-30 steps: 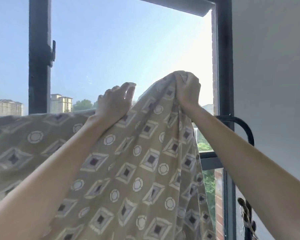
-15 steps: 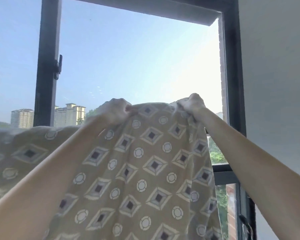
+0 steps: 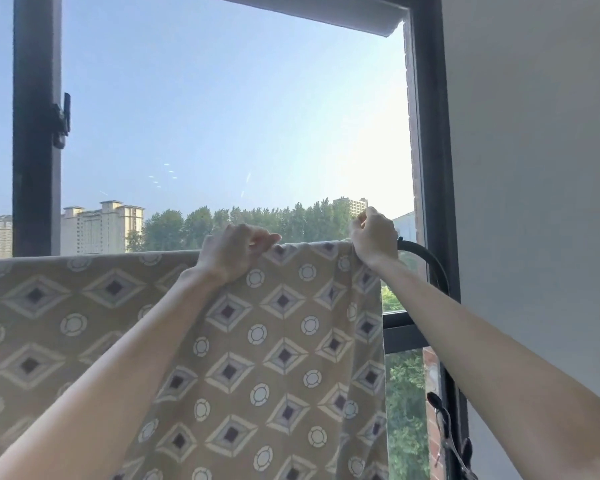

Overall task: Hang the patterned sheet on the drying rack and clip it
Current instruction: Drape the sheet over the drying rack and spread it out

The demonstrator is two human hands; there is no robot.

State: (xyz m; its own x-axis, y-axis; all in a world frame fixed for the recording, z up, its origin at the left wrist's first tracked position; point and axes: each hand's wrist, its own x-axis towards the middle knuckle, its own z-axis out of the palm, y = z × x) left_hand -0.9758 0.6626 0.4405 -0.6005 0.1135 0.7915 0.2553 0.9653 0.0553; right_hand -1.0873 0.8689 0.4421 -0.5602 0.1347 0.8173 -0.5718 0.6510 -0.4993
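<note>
The tan cloth sheet patterned with diamonds and circles (image 3: 281, 341) is draped over the drying rack's top rail and hangs down the near side, from the left edge to right of centre. Its top edge is pinched in the curled fingers of the left hand (image 3: 234, 252). Its right corner is gripped in the closed fingers of the right hand (image 3: 374, 237), just beside the black curved metal rack bar (image 3: 426, 258).

Hanging is judged nearly done, and clipping is not yet begun. One hand must be freed next for a clip. Dark objects low at the right (image 3: 444, 420) may be clips. No surface is seen. A black window frame (image 3: 37, 133) stands at the left and a plain white wall (image 3: 534, 168) at the right.
</note>
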